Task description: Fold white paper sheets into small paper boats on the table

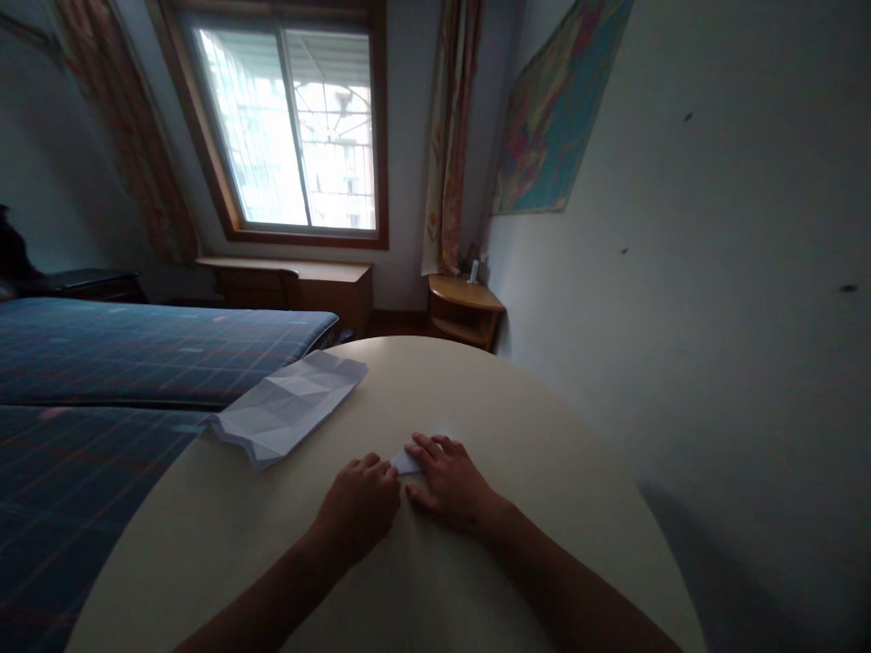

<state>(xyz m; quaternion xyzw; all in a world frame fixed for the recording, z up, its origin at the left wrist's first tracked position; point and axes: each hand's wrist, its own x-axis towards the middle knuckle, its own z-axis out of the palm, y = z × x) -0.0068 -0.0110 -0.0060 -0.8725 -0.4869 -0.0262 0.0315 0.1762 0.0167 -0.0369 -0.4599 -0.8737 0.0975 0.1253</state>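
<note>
A small piece of folded white paper [406, 462] lies on the round cream table [435, 381], partly covered by my hands. My left hand [362, 497] is closed, its fingers curled and pinching the left end of the paper. Over the paper's right part, my right hand [450, 482] rests with its fingers stretched out and the thumb apart, pressing down on it. How much paper lies beneath the right palm is hidden.
Creased white sheets [289, 408] lie at the table's left edge, partly overhanging it. A bed with a blue plaid cover [170, 354] stands to the left. Behind are a wooden desk [333, 270] and a corner cabinet [466, 292]. A white wall [714, 363] runs along the right.
</note>
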